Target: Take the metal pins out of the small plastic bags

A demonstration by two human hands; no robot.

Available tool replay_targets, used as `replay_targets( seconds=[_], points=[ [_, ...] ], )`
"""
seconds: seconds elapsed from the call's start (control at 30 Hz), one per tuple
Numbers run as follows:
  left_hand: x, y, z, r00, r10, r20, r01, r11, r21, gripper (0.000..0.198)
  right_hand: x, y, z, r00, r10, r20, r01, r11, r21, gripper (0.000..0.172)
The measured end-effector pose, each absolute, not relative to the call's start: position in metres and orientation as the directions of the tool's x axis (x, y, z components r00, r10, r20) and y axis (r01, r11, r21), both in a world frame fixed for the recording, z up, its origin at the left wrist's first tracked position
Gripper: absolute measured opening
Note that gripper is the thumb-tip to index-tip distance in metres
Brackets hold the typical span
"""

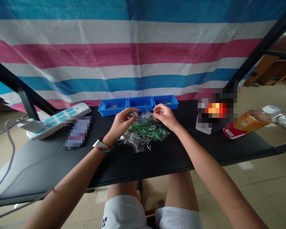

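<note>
On the black table, a pile of small clear bags [139,146], green plastic pieces [145,130] and thin metal pins [149,144] lies between my hands. Above its left side is my left hand [124,122], with finger and thumb curled toward each other. A bit of green shows at those fingertips, too small to name. My right hand [165,116] is over the pile's right side, fingers bent in against the thumb; whatever they pinch cannot be made out. Just beyond stands a blue three-part tray [113,111], with small items in its compartments.
At the left lie a white power strip [62,117] with a plugged-in adapter [33,126] and a blurred flat object [77,133]. A bottle [250,122] lies on its side at the right, near another blurred item [215,109]. A striped sheet [133,51] hangs behind the table.
</note>
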State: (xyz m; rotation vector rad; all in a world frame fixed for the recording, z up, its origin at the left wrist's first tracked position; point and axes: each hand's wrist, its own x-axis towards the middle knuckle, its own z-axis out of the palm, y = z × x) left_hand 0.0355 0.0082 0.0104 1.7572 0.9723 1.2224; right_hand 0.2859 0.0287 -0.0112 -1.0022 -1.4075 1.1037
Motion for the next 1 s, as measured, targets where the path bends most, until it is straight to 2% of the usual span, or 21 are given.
replay_targets(
  seconds=[0.1,0.33,0.5,0.67,0.87,1.0],
  points=[
    [0.038,0.004,0.01,0.332,0.866,0.373,0.214,-0.455,0.864,0.034,0.277,0.021,-0.009,-0.237,0.947,0.215,-0.032,0.214,-0.976,0.027],
    [0.037,0.004,0.01,0.341,0.839,0.424,0.289,-0.523,0.802,0.027,0.268,0.01,-0.005,-0.365,0.908,0.204,-0.091,0.183,-0.979,0.031],
    [0.036,0.004,0.009,0.361,0.829,0.426,0.284,-0.533,0.797,0.027,0.267,0.008,-0.005,-0.325,0.924,0.199,-0.099,0.176,-0.979,0.033],
    [0.035,0.003,0.01,0.328,0.847,0.418,0.345,-0.52,0.781,0.039,0.264,0.005,-0.005,-0.307,0.929,0.208,-0.154,0.167,-0.974,0.035],
    [0.035,0.001,0.015,0.362,0.833,0.418,0.34,-0.536,0.773,0.047,0.262,0.004,-0.004,-0.242,0.939,0.246,-0.161,0.211,-0.964,0.028],
    [0.035,0.0,0.015,0.359,0.833,0.422,0.335,-0.537,0.774,0.04,0.263,0.004,-0.004,-0.233,0.938,0.258,-0.141,0.23,-0.963,0.029]
  ],
)
